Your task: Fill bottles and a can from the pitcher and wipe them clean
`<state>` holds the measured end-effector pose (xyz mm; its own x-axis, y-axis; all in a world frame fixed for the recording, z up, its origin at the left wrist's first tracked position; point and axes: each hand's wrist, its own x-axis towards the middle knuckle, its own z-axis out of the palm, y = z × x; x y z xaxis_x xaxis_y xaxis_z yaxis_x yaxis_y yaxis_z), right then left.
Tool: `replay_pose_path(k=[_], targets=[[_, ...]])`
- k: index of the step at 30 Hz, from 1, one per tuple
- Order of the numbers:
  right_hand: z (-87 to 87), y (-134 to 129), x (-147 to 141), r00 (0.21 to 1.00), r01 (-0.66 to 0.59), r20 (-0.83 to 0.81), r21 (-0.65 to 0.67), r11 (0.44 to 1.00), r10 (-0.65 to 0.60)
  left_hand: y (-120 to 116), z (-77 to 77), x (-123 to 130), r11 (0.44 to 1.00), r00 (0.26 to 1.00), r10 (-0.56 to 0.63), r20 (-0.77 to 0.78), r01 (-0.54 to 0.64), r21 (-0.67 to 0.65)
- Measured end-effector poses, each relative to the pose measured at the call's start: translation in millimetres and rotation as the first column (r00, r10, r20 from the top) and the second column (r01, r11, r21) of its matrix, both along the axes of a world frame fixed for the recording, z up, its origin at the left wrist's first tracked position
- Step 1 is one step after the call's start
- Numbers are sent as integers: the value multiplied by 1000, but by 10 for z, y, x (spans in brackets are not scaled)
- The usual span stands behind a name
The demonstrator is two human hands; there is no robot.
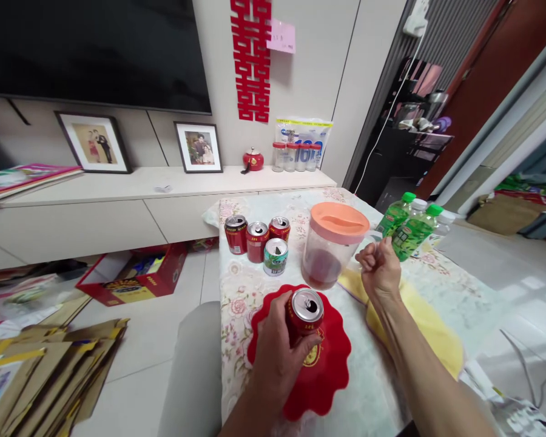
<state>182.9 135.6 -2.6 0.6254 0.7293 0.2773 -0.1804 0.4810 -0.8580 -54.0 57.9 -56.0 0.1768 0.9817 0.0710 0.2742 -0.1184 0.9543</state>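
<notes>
My left hand [279, 343] is wrapped around an opened red soda can [306, 309] and holds it over a red scalloped plate [334, 370]. Its silver top faces up and the tab hole shows. To the right, my right hand [380, 267] has its fingers curled at the handle of a clear plastic pitcher [321, 264] with an orange lid. Dark liquid shows in the pitcher's lower part. Beyond the plate stand several opened cans, among them a red can [257, 243] and a green-and-white can [275, 258].
Green-capped drink bottles [409, 233] stand on the table's right side. A yellow cloth [425, 328] lies under my right forearm. Behind the table is a white cabinet [164, 189] with framed photos and glass jars [295, 158]. Flattened cardboard [73, 370] lies on the floor to the left.
</notes>
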Motion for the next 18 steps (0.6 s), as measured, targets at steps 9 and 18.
replay_pose_path(k=[9,18], targets=[[-110,-339,252,947,150,312,-216,965,-78,10,15,-26,1000,998,-1,-60,1,-2],[-366,-1107,963,406,560,770,-635,532,492,-1,104,-7,1000,998,10,-68,-11,-7]])
